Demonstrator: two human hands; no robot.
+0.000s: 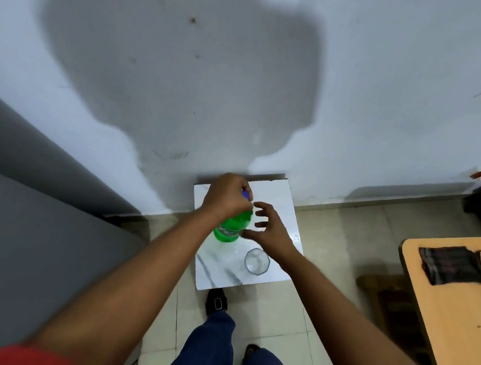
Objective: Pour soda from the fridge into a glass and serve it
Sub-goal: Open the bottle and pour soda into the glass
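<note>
1. Fingers of the left hand (228, 197) are curled down over the blue screw cap (245, 195) of the green plastic soda bottle (231, 227), clamped on its top just above the middle of the frame.
2. Beside it, the right hand (270, 228) is spread, fingers apart, near the bottle's shoulder; whether it touches is unclear.
3. Judging by its size and fill, the bottle is fairly heavy, and likely cold and slick from the fridge; a hold round the body should serve better than one on the cap.
4. Below right of the bottle stands the clear faceted drinking glass (257, 262), empty, apart from it; it looks fragile and easily tipped.
5. Both rest on a small white marble-patterned tabletop (220, 273), smooth and hard, set against the pale wall (385, 78).
6. Around it are beige floor tiles (329, 241), a grey fridge side (29, 223) at the left, and an orange-tan wooden table (453, 314) at the lower right.
</note>
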